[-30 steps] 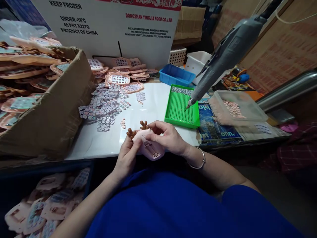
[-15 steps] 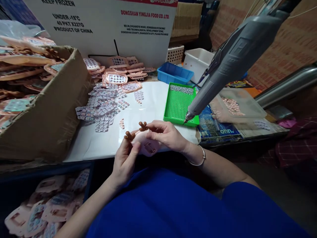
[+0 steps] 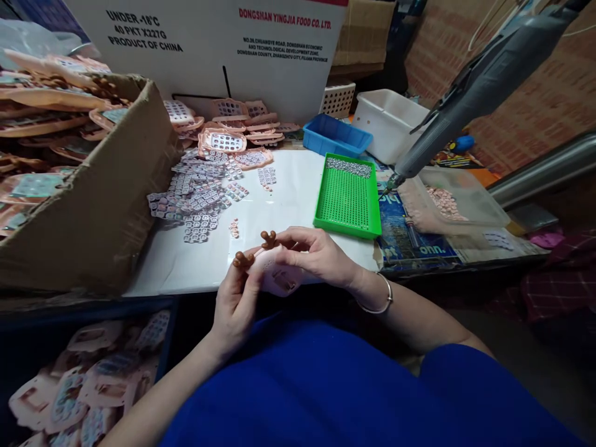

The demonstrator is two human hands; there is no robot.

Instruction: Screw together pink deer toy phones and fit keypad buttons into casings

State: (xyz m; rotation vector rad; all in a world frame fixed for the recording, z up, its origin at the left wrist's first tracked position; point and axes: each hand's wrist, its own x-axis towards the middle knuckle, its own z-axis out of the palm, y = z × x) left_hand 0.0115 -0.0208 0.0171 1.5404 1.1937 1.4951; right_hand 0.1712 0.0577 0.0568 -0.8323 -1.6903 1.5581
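Both hands hold a pale pink plastic toy shell (image 3: 282, 280) with two brown antlers (image 3: 269, 239) at its top, just over the table's front edge. My left hand (image 3: 236, 301) grips its left side, thumb on the face. Across its upper right side my right hand (image 3: 316, 253) is closed, thumb pressed on the shell and fingers behind it. An opening shows low on the side facing me; the far side is hidden. Beyond the hands lie sheets of small printed keypads (image 3: 200, 228) and a few tiny peach pieces (image 3: 234, 228).
A grey electric screwdriver (image 3: 470, 93) hangs at the right. A green tray (image 3: 347, 205) holds small metal screws. Blue (image 3: 336, 135) and white bins (image 3: 388, 124) stand behind. A cardboard box (image 3: 93, 186) of shells is at left, and a lower bin (image 3: 170, 335) holds more shells.
The hanging screwdriver has swung away to the right and its tip is no longer over the green tray. The view has shifted slightly. Both hands keep their hold on the shell.
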